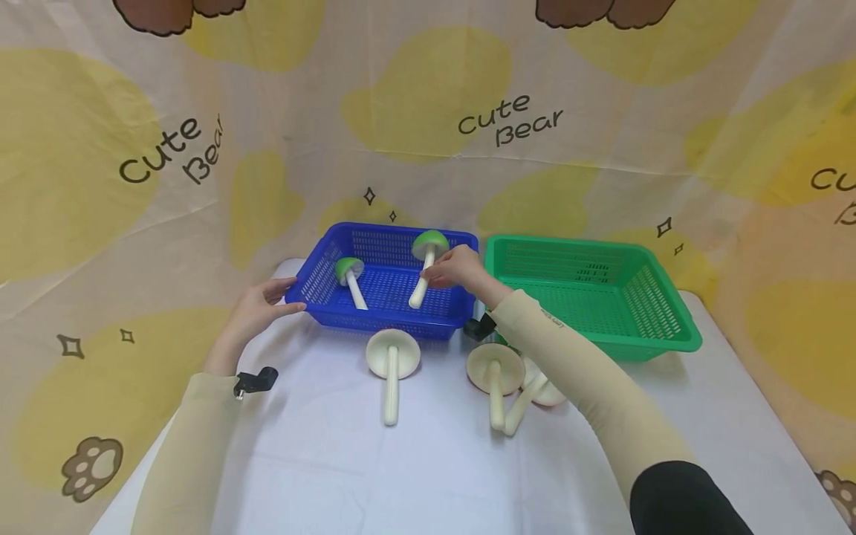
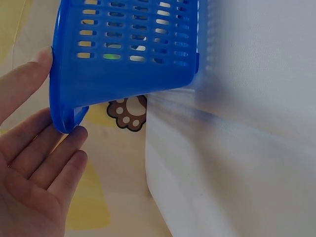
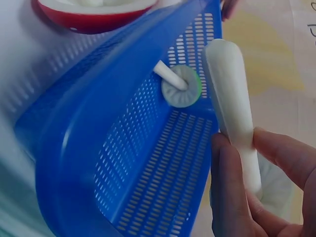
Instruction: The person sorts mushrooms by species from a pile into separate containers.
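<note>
My right hand pinches the white stem of a toy mushroom with a green cap, over the right part of the blue basket. In the right wrist view the thumb and fingers lie on either side of the pale stem. A second green-capped mushroom leans inside the basket at its left. At that basket's left end, my left hand holds the rim. The left wrist view shows the thumb and fingertips on the blue rim.
A green basket stands right of the blue one. In front of the baskets, mushrooms lie stem toward me: one mushroom alone, and a mushroom beside another mushroom partly behind my right forearm. White cloth covers the table.
</note>
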Tool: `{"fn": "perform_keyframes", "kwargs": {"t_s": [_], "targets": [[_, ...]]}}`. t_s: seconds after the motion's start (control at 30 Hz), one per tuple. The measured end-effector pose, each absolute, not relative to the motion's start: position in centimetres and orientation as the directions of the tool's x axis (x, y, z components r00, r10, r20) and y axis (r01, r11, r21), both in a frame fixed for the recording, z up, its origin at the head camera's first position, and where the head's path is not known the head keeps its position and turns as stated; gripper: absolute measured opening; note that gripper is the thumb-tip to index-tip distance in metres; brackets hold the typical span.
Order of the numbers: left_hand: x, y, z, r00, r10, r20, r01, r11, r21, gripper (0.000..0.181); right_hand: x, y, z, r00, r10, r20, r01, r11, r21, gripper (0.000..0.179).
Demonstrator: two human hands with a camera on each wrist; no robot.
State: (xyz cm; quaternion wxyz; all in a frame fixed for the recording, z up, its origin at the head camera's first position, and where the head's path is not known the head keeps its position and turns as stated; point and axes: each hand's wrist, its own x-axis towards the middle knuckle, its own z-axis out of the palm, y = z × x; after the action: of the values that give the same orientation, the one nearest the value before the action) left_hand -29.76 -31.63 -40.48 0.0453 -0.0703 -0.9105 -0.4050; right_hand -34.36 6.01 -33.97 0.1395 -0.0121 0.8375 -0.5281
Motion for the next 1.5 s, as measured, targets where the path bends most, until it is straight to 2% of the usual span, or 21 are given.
{"fn": "perform_keyframes", "kwargs": {"t_s": [0.3, 0.6, 1.07, 1.5], "targets": [[-29.7, -31.6, -40.5, -0.986, 0.085, 0.145, 0.165, 0.649, 0.742, 0.070, -35.5, 6.2, -34.2, -0.959, -0.132, -0.250, 0.179, 0.399, -0.899, 0.035], [-29.7, -31.6, -40.5, -0.980, 0.104, 0.169, 0.196, 0.638, 0.745, 0.069, -35.4, 7.1, -34.3, -0.959, -0.116, -0.260, 0.200, 0.374, -0.905, 0.034], [-29.6, -31.7, -40.5, -0.978, 0.123, 0.166, 0.207, 0.628, 0.751, 0.068, -32.8, 9.7, -33.2, -0.965, -0.139, -0.222, 0.155, 0.379, -0.912, 0.044], [-29.3, -31.5, -40.4, -0.981, 0.116, 0.157, 0.195, 0.638, 0.745, 0.069, -27.9, 13.2, -32.9, -0.967, -0.224, -0.125, 0.029, 0.392, -0.920, 0.045]]}}
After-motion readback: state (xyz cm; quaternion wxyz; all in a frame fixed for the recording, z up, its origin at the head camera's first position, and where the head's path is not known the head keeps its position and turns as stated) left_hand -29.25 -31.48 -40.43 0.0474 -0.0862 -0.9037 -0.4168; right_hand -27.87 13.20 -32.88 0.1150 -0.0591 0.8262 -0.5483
